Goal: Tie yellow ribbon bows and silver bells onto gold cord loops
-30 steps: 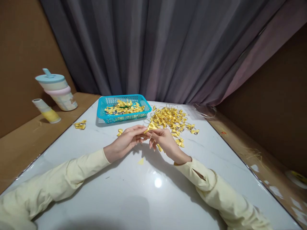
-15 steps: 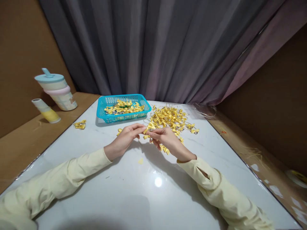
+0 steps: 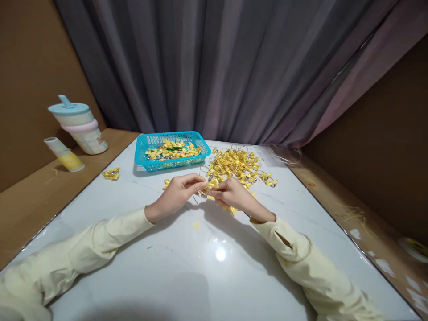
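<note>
A small yellow ribbon bow is pinched between the fingertips of both my hands, above the white tabletop. My left hand grips it from the left, thumb on top. From the right, my right hand is closed on it, its fingers partly hidden. Silver bells and a thin loop of cord show just under the fingers; which bow they belong to I cannot tell. Right behind my hands lies a pile of yellow bows with silver bells and elastic loops. More bows lie partly covered beneath my right hand.
A blue plastic basket holding yellow bows stands at the back left. One bow bundle lies left of it. A lidded tumbler and a cylindrical container stand on the brown surface. A yellow scrap lies in front.
My hands have shifted slightly right, and the bow between them has turned. The bell that hung below my right fingers now shows nearer my left fingertips.
</note>
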Demonstrator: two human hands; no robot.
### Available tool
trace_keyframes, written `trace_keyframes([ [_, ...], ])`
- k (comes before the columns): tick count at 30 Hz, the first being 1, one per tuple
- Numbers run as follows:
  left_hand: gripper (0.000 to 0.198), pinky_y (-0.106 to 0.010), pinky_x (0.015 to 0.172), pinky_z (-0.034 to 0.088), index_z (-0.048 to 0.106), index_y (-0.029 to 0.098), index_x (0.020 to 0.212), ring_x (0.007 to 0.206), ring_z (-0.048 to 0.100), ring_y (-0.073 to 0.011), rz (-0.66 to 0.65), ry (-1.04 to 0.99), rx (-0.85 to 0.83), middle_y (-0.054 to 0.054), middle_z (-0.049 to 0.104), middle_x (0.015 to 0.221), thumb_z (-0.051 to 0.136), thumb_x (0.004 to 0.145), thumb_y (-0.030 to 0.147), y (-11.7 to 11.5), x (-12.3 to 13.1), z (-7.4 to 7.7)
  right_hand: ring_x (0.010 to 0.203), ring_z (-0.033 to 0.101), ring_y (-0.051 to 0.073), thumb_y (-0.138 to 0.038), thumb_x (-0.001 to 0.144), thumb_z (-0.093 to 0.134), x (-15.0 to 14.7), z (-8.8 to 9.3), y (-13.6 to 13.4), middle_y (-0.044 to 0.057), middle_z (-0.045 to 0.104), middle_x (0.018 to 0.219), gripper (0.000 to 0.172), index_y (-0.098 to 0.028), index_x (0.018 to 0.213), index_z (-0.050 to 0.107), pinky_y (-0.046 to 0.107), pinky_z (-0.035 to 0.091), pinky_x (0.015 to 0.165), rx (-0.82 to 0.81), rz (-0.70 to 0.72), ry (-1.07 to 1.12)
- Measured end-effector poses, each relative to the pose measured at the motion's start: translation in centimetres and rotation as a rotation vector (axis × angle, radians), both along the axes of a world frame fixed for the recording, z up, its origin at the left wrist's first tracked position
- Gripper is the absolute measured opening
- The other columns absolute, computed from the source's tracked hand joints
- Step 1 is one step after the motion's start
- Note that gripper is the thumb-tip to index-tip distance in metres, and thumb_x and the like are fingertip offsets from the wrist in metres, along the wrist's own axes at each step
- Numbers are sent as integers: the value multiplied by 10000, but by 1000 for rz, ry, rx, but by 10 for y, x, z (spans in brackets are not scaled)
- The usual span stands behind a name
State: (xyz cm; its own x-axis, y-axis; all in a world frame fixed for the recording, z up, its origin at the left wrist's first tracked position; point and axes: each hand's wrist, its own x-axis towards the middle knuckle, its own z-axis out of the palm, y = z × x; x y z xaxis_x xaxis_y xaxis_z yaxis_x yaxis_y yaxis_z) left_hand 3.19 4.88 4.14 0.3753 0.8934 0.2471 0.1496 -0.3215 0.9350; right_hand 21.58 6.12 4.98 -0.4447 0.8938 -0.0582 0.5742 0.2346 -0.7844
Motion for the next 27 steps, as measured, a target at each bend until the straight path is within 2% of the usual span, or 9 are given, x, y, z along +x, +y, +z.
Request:
trace_keyframes([
  [4, 198, -264, 661, 460, 639, 150, 860, 761, 603, -158, -38, -11, -28, -46, 652, 816, 544, 845, 324, -3, 1, 3, 420, 212, 60, -206, 733, 556, 4, -9, 6, -57, 275, 369, 426, -166, 383, 316, 235, 187, 438, 333, -12, -161],
  [6, 186, -262, 661, 468, 638, 149, 853, 763, 615, -160, -42, -25, -37, -50, 659, 810, 540, 847, 307, -5, 1, 6, 461, 158, 71, -173, 722, 526, 7, -13, 10, -64, 199, 405, 421, -172, 407, 247, 247, 163, 458, 385, -4, -193],
  [10, 163, -257, 657, 466, 640, 152, 836, 758, 621, -156, -15, -7, -19, -51, 674, 802, 545, 844, 284, -7, 0, 14, 496, 150, 85, -160, 714, 488, 13, -17, 15, -60, 170, 440, 383, -173, 423, 238, 249, 176, 481, 379, 23, -210],
  [18, 156, -236, 615, 469, 640, 146, 815, 716, 637, -142, -11, 7, -3, -45, 675, 771, 545, 843, 267, -7, -1, 18, 478, 215, 86, -146, 691, 459, 18, -19, 21, -35, 294, 406, 316, -161, 395, 349, 251, 194, 488, 358, 46, -254],
  [23, 174, -228, 591, 475, 635, 140, 806, 677, 624, -128, -2, 14, 10, -30, 668, 728, 534, 846, 276, -7, -1, 17, 455, 309, 75, -77, 679, 468, 19, -18, 21, -18, 413, 410, 268, -137, 418, 457, 232, 241, 488, 319, 25, -259],
  [25, 178, -228, 590, 477, 632, 142, 815, 677, 621, -126, 14, 19, 19, -30, 670, 735, 529, 848, 283, -7, -2, 16, 427, 372, 71, -63, 701, 462, 19, -15, 19, -14, 496, 454, 185, -120, 573, 584, 209, 287, 464, 270, 22, -253],
  [26, 177, -228, 592, 477, 631, 144, 819, 676, 618, -124, 28, 20, 30, -29, 670, 737, 528, 849, 285, -6, -2, 16, 420, 415, 72, -67, 718, 465, 19, -13, 17, -7, 555, 517, 174, -114, 727, 632, 198, 316, 445, 217, 9, -226],
  [27, 176, -227, 595, 476, 631, 148, 826, 675, 613, -122, 45, 21, 45, -27, 670, 740, 528, 849, 288, -6, -2, 15, 429, 467, 79, -74, 732, 476, 18, -10, 14, 7, 608, 608, 235, -116, 903, 631, 190, 348, 425, 152, -13, -178],
])
